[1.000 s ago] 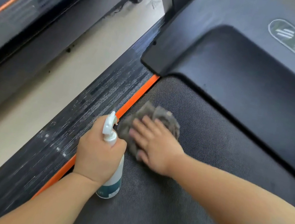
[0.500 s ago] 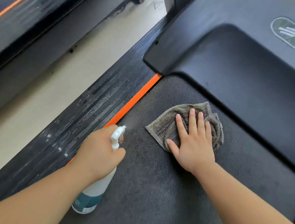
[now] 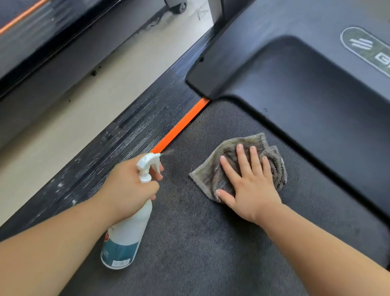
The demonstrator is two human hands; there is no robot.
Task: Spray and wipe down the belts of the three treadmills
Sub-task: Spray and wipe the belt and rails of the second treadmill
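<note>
A dark textured treadmill belt [image 3: 210, 263] fills the lower middle, edged by an orange strip [image 3: 179, 130] on its left. My right hand [image 3: 248, 188] presses flat, fingers straight, on a crumpled grey cloth [image 3: 275, 159] lying on the belt near the motor cover. My left hand [image 3: 127, 191] grips the neck of a white spray bottle [image 3: 123, 240] with a teal label, a finger on the trigger. Its nozzle points toward the belt's left front, and a faint mist shows at the tip.
The black motor cover [image 3: 321, 95] with a logo rises just beyond the cloth. A ribbed black side rail [image 3: 119, 142] runs left of the orange strip. Past a strip of beige floor [image 3: 49, 127], a second treadmill [image 3: 18, 22] stands at the far left.
My right hand slid the cloth from beside the orange strip to the right, toward the motor cover. My left hand tilted the bottle so its nozzle points forward, and mist now appears.
</note>
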